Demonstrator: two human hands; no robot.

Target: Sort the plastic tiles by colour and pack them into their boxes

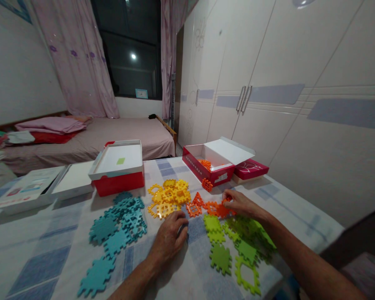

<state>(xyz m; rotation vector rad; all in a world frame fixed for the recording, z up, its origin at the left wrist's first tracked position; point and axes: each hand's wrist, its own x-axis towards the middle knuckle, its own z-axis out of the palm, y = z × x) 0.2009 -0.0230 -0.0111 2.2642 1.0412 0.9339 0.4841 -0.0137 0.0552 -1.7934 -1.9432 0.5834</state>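
Note:
My right hand (243,203) pinches at an orange interlocking plastic piece (226,200), at the end of a short row of orange pieces (212,207) on the table. My left hand (171,233) rests on the cloth just below the pile of yellow pieces (168,195), its fingers loosely bent with a gap at the thumb and nothing visible in them. An orange triangle piece (198,199) lies between the yellow pile and the orange row. Under and beside my right forearm spread green pieces (246,250). Teal pieces (125,221) are heaped left of my left hand.
A red box (193,162) with its white lid raised holds more orange pieces; one orange piece (207,184) leans at its front. A red-and-white box (118,183) and open white trays (75,179) stand at the left. Behind the table are a bed (134,135) and a wardrobe (268,62).

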